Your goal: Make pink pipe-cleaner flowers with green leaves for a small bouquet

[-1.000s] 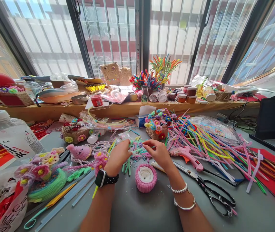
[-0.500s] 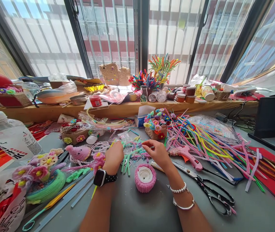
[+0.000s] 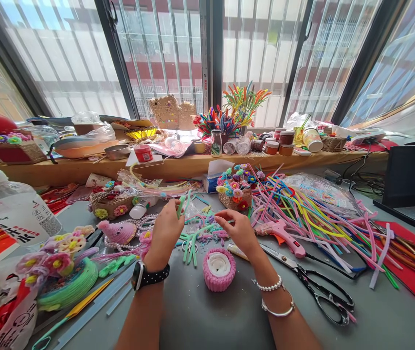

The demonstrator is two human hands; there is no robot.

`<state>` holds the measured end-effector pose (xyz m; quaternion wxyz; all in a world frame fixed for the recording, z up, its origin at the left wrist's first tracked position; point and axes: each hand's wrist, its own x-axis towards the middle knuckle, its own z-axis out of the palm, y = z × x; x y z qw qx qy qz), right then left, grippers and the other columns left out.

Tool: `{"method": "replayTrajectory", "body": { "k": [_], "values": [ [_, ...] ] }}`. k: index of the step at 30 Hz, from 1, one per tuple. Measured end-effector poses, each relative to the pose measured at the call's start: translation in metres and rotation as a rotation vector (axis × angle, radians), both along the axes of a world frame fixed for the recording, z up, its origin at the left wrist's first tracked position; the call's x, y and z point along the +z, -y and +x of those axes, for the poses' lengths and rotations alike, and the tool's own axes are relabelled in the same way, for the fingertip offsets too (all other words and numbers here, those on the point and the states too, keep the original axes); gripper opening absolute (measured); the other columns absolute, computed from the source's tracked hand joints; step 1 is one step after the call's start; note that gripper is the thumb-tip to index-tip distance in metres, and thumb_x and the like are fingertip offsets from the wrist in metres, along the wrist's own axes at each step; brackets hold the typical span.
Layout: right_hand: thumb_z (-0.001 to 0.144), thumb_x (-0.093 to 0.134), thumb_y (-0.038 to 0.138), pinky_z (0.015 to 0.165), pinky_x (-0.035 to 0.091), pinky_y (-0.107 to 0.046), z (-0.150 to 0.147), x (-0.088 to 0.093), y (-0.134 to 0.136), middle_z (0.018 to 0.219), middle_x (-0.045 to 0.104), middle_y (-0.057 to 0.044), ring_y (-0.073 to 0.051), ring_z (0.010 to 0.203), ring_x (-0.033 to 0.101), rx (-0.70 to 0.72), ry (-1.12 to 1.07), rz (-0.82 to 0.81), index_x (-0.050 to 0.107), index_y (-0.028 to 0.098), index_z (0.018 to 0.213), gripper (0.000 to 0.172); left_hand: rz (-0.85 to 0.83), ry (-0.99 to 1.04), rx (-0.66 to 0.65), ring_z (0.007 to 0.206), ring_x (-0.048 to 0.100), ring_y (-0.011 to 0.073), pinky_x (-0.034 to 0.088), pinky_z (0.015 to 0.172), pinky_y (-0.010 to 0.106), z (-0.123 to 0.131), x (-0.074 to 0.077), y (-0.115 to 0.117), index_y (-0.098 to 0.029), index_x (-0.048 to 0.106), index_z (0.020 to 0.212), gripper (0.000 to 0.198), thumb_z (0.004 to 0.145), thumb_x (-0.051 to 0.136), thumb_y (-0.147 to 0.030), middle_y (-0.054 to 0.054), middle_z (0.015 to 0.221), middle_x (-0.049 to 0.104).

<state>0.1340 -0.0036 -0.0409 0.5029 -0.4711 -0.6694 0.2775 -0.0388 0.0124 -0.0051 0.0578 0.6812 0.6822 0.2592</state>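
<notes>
My left hand [image 3: 165,233], with a watch on its wrist, is closed around light green pipe cleaner pieces [image 3: 182,205] that stick up past its fingers. My right hand [image 3: 237,231] hovers over the table to the right, thumb and fingers curved and slightly apart, with nothing visible between them. Below and between the hands stands a pink fuzzy round pot [image 3: 219,283] with a white coil inside. More green pipe cleaner pieces [image 3: 191,249] lie between the hands, over small scissors whose handle loops partly show. Small pastel scraps [image 3: 212,236] are scattered behind the pot.
Large black-handled scissors [image 3: 311,279] and a pink glue gun [image 3: 282,236] lie at right, before a pile of colored pipe cleaners [image 3: 302,209]. A pink crocheted figure [image 3: 117,232], flowered green piece [image 3: 70,284] and plastic bottle [image 3: 13,209] are at left. A flower basket [image 3: 236,194] stands behind.
My left hand has lifted and turned, and green pipe cleaner pieces now show in its fingers. My right hand has barely moved. The pink pot stays in place.
</notes>
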Motion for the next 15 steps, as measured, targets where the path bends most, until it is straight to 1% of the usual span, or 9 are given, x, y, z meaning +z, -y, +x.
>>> {"method": "replayTrajectory", "body": {
  "k": [2,3,4,6,8,10,15],
  "values": [
    [0.073,0.053,0.036,0.060,0.045,-0.024,0.000,0.001,0.000,0.075,0.065,-0.004,-0.015,0.067,0.058,0.079,-0.085,-0.052,0.062,0.016,0.079,0.023,-0.002,0.333,-0.265,0.076,0.059,0.0169,0.047,0.067,0.028,0.009,0.003,0.002,-0.015,0.043,0.097,0.028,0.070,0.047,-0.017,0.007,0.091,0.058],
    [0.072,0.053,0.038,0.058,0.045,-0.024,0.000,0.002,0.000,0.074,0.064,-0.004,-0.015,0.067,0.057,0.124,-0.139,-0.086,0.062,0.016,0.080,0.025,-0.021,0.474,-0.395,0.075,0.059,0.0159,0.048,0.065,0.028,0.014,0.003,0.004,-0.016,0.043,0.097,0.028,0.070,0.049,-0.020,0.006,0.089,0.058],
    [0.071,0.054,0.038,0.055,0.045,-0.023,0.000,0.002,0.000,0.073,0.063,-0.004,-0.014,0.066,0.057,0.162,-0.196,-0.118,0.061,0.016,0.080,0.026,-0.040,0.575,-0.495,0.073,0.059,0.0152,0.049,0.064,0.028,0.019,0.003,0.006,-0.016,0.043,0.096,0.028,0.070,0.051,-0.022,0.005,0.088,0.058],
    [0.071,0.055,0.038,0.051,0.043,-0.021,0.000,0.002,-0.001,0.068,0.061,-0.002,-0.012,0.061,0.055,0.194,-0.294,-0.149,0.059,0.015,0.079,0.025,-0.056,0.665,-0.610,0.073,0.058,0.0145,0.049,0.064,0.029,0.029,0.002,0.010,-0.017,0.044,0.094,0.028,0.069,0.054,-0.024,0.004,0.088,0.056],
    [0.070,0.056,0.037,0.049,0.040,-0.020,0.001,0.001,-0.001,0.064,0.059,-0.001,-0.010,0.056,0.051,0.174,-0.352,-0.135,0.058,0.015,0.076,0.022,-0.046,0.704,-0.650,0.072,0.057,0.0136,0.049,0.064,0.028,0.035,0.000,0.012,-0.017,0.044,0.093,0.027,0.069,0.055,-0.024,0.004,0.088,0.055],
    [0.069,0.058,0.036,0.048,0.038,-0.019,0.002,0.000,-0.002,0.061,0.056,0.001,-0.009,0.053,0.048,0.133,-0.375,-0.108,0.058,0.016,0.072,0.020,-0.033,0.726,-0.655,0.072,0.056,0.0129,0.049,0.063,0.027,0.038,-0.002,0.013,-0.017,0.045,0.091,0.025,0.069,0.055,-0.022,0.003,0.087,0.054],
    [0.067,0.059,0.035,0.046,0.036,-0.019,0.003,0.000,-0.003,0.061,0.055,0.000,-0.009,0.053,0.046,0.077,-0.347,-0.073,0.059,0.016,0.068,0.019,-0.037,0.745,-0.656,0.074,0.055,0.0123,0.049,0.064,0.025,0.037,-0.007,0.009,-0.017,0.045,0.089,0.023,0.068,0.056,-0.018,0.001,0.083,0.054]
  ]
}}
